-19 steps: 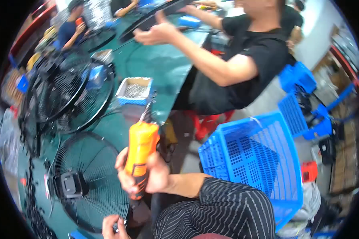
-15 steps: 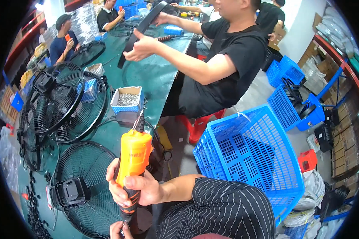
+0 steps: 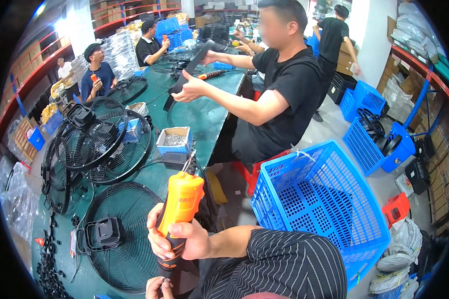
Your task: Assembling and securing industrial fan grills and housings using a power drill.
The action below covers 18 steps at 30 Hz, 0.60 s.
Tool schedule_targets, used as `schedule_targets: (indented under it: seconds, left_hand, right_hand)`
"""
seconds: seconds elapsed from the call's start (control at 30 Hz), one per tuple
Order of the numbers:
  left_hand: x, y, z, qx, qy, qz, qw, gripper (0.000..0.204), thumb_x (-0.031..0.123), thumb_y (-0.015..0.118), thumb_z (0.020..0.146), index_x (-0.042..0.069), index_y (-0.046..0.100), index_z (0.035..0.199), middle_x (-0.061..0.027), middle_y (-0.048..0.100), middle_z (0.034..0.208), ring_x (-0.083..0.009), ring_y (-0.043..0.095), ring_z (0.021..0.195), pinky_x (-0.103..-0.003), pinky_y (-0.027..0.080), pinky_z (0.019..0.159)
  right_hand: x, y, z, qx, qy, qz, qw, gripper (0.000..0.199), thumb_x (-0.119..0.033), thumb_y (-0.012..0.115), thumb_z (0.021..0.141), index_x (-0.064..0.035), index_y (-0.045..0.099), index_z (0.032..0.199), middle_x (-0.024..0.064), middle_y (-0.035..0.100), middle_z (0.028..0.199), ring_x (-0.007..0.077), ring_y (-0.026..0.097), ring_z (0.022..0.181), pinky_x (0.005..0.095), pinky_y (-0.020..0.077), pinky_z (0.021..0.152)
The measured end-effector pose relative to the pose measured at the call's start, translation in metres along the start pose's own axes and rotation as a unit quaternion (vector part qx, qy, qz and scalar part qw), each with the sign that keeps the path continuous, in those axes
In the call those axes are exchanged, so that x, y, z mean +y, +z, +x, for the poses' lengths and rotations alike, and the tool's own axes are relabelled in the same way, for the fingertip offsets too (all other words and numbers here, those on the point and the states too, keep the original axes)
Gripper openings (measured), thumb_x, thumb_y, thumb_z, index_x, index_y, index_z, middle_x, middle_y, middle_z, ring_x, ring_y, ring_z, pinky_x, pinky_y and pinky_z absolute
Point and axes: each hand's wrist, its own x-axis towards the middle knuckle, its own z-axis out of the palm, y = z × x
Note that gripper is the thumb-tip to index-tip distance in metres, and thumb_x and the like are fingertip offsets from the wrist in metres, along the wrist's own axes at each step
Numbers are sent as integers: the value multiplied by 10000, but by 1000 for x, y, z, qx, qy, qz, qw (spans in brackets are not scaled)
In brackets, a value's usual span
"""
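Note:
My right hand (image 3: 182, 239) is wrapped round an orange and black electric screwdriver (image 3: 183, 197), held upright with its bit end down and its cord at the top. At the bit end, by the lower edge, the fingertips of my left hand (image 3: 158, 289) pinch a small metal piece (image 3: 165, 280), too small to name surely. To the left of them a black fan grille (image 3: 129, 224) lies on the green table (image 3: 149, 172), a black motor housing (image 3: 109, 233) at its middle. Beyond the screwdriver stands a box of small metal screws (image 3: 174, 139).
More fan grilles (image 3: 92, 134) are stacked at the left, above scattered black parts (image 3: 47, 264). A large blue crate (image 3: 312, 199) stands at my right. Across the table's edge a seated person (image 3: 284, 94) holds a black curved strip (image 3: 184, 74). Several other people work farther off.
The view has tilted up and turned a little left, so the scene sits lower and to the right. Both hands keep their hold at the screwdriver and its tip.

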Motion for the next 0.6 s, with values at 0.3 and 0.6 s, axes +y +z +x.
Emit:
schedule_targets:
  seconds: [0.3,0.6]
  left_hand:
    - [2,3,-10,9,-12,-17,1000,130,-51,600,927,-70,665,1037,-120,662,944,-157,606,790,-271,498,749]
    - [2,3,-8,-8,-22,-16,1000,118,-54,603,928,-72,658,1030,-119,654,930,-143,599,765,-260,497,728]
  right_hand:
    - [-2,4,-8,-40,6,-15,999,410,-313,617,920,-21,457,1158,70,534,720,143,522,563,284,440,549]
    - [-3,2,-11,-42,13,-27,999,415,-307,633,920,-11,458,1153,66,535,723,138,529,574,281,450,538]
